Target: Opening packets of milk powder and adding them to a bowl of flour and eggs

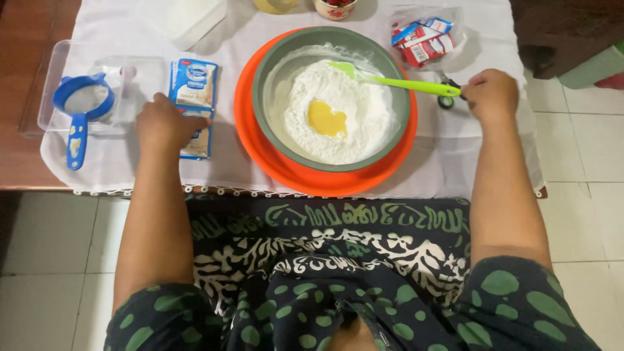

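**Flour and yolk wait in the bowl**

While the right hand [491, 94] closes its grip on the end of the green spatula [390, 81] at the right of the frame, the blade rests on the flour [364, 117] inside the grey bowl [266, 97] at centre. A yellow pool [326, 119], apparently egg or melted butter, sits unmixed in the flour, so the step looks like the start of stirring; that would call for steadying the bowl and drawing the blade through the middle. The left hand [162, 122] lies curled on a blue-and-white sachet [193, 104] at centre left, though whether it grips it I cannot tell. The bowl stands in an orange basin [260, 156] on the cloth-covered desk [455, 162]. A blue sieve [83, 107] in a clear tray [49, 62] lies upper left, a bag of red packets [426, 40] upper right, near the spatula handle.
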